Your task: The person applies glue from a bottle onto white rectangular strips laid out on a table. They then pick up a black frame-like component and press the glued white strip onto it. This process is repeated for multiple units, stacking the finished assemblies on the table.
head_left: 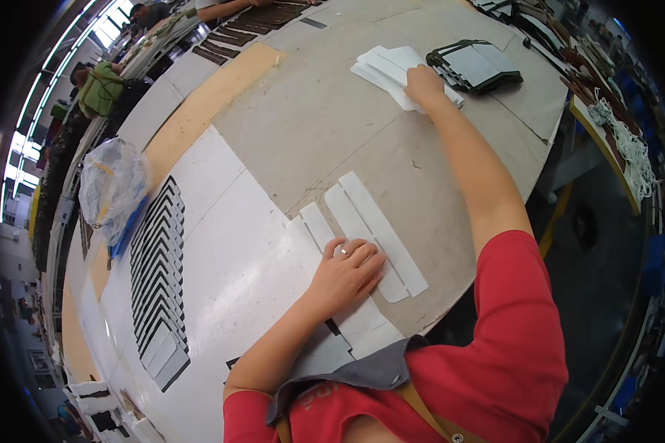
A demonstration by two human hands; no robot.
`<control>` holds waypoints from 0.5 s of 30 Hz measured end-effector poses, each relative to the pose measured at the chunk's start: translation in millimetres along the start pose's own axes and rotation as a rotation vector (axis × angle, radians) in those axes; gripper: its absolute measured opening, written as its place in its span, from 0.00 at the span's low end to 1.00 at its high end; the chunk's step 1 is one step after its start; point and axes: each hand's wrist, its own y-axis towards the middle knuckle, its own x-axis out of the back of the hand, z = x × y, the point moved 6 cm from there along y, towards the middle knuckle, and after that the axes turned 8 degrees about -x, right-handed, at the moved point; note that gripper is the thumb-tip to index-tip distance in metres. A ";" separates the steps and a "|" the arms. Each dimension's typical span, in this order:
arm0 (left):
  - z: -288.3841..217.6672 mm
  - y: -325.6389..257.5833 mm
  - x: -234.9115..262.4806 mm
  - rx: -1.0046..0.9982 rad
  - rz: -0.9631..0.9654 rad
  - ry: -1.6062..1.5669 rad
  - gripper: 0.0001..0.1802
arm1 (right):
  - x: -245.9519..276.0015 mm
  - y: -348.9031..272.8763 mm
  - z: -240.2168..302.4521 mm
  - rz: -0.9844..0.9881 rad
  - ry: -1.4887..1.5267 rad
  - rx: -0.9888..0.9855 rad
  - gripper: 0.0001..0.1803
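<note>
My left hand (345,275), a ring on one finger, presses on a white strip-shaped panel (316,227). Its fingers are a little bent and grip nothing that I can see. Just right of it lies a longer white panel (377,238) with a slit along its length. My right arm reaches to the far right, where my right hand (425,87) closes on the edge of a white panel at a fanned stack of white panels (380,70). Its fingertips are partly hidden. Beside that stack is a pile of dark-edged white pieces (474,65).
A long overlapping row of dark-edged white pieces (159,273) lies on the left. Behind it sits a clear plastic bag (113,181). Brown strips (255,23) lie at the far edge near another person's arm (225,9). White cords (628,148) hang on a side shelf at right.
</note>
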 end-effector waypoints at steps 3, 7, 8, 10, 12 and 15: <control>0.1 -5.7 -2.6 0.012 0.012 -0.040 0.14 | 9.2 -2.8 -2.6 0.109 0.064 0.038 0.17; -6.3 -5.1 1.5 -0.013 0.044 -0.104 0.13 | 6.0 12.6 -22.9 0.128 0.213 0.015 0.13; -3.5 -5.4 3.5 -0.004 0.066 -0.141 0.12 | 7.2 14.5 -23.5 0.155 0.256 0.016 0.13; 3.2 2.9 7.0 0.000 0.073 -0.167 0.12 | 3.7 22.5 -30.1 0.174 0.295 -0.003 0.12; 15.0 29.0 11.8 -0.020 0.038 -0.151 0.11 | -4.5 37.3 -53.0 0.149 0.279 -0.053 0.11; 46.4 76.0 18.8 0.023 0.002 -0.093 0.13 | 4.0 18.2 -25.0 0.224 0.193 0.013 0.18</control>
